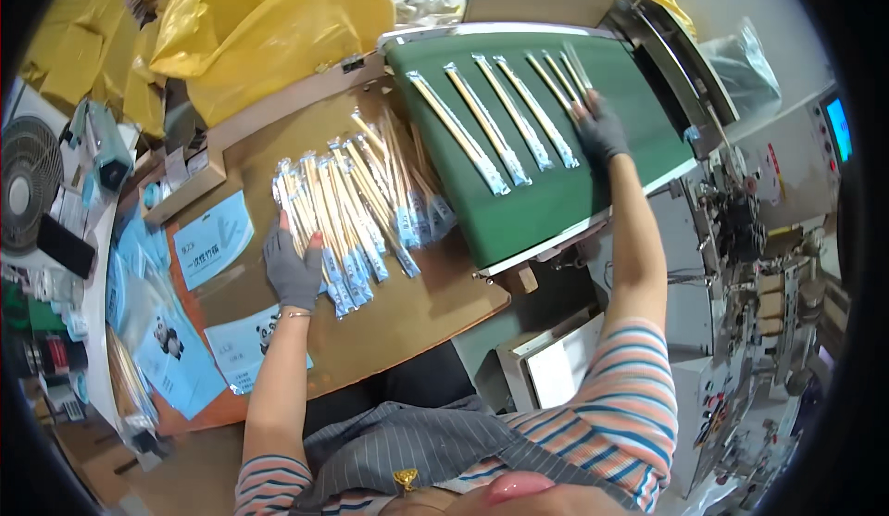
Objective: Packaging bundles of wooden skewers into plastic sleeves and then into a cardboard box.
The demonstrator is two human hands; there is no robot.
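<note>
My left hand [294,266], in a grey glove with bare fingertips, lies at the left edge of a pile of wrapped chopsticks [344,210]. Its thumb and fingers are apart, touching the outer packs. On the green conveyor belt [491,224], my right hand [602,129], gloved the same way, has its fingers closed at the near ends of several wrapped chopsticks [558,79]. One of these is smeared by motion. Left of them, more single packs [458,133] lie slanted in a spaced row. Clear film with blue print covers the sticks.
Light-blue printed bags [213,238] lie on the brown table [407,331] at left. A fan [30,178] and a phone [67,245] are farther left. Yellow sacks [269,34] stand behind. A dark machine frame [681,62] spans the belt's right end.
</note>
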